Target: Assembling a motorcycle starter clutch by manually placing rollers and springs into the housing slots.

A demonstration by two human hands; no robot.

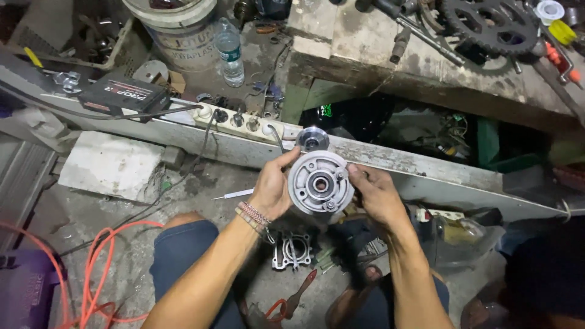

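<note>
Grey cast-metal round hub plate (320, 183), with a bearing bore at its centre, sits upright between both my hands above the concrete floor (122, 244). Left hand (272, 189) grips its left rim, fingers (286, 159) curled closed; right hand (378, 196) pinches the right rim. It looks like an inspection step; turning it calls for a steady two-sided hold. A small silver engine cylinder block (291, 250) lies below, a white power strip (244, 122) beyond.
</note>
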